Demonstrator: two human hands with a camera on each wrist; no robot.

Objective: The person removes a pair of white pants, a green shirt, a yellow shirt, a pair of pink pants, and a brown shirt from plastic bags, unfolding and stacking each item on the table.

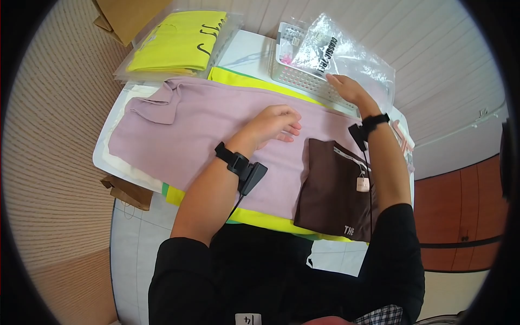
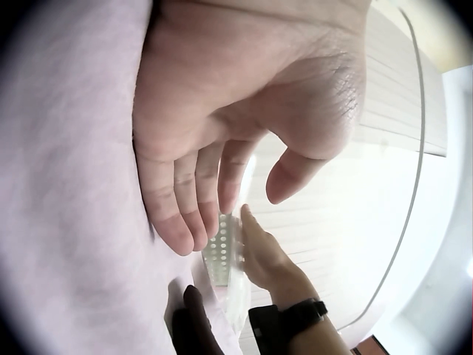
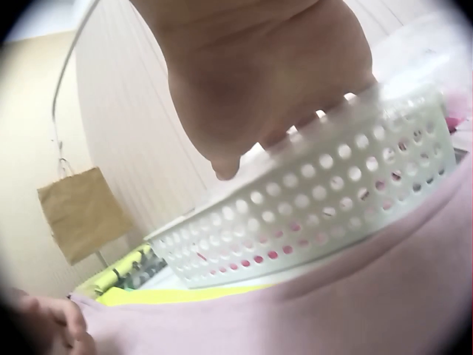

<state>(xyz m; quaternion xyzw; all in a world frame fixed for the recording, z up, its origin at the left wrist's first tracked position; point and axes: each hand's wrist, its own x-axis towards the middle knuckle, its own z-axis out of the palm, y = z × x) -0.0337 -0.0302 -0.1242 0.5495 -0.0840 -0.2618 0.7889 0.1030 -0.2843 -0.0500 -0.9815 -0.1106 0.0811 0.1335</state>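
A mauve garment (image 1: 216, 114) lies spread across the table, with a folded dark brown garment (image 1: 336, 189) bearing a tag on its right part. The left hand (image 1: 273, 125) rests on the mauve cloth, fingers loosely bent, nothing held; the left wrist view shows its palm (image 2: 244, 89). The right hand (image 1: 349, 91) is at the white perforated basket (image 1: 314, 81), by a clear plastic bag (image 1: 357, 62) with black lettering. In the right wrist view the right hand (image 3: 273, 81) reaches over the rim of the basket (image 3: 318, 185), its fingertips mostly hidden behind it.
Yellow garments in clear plastic (image 1: 179, 40) lie at the back left. Under the mauve cloth, bright yellow fabric (image 1: 260, 219) shows along the edges. A brown paper bag (image 1: 127, 192) stands below the table's left side, and brown cardboard (image 1: 132, 16) is at the upper left.
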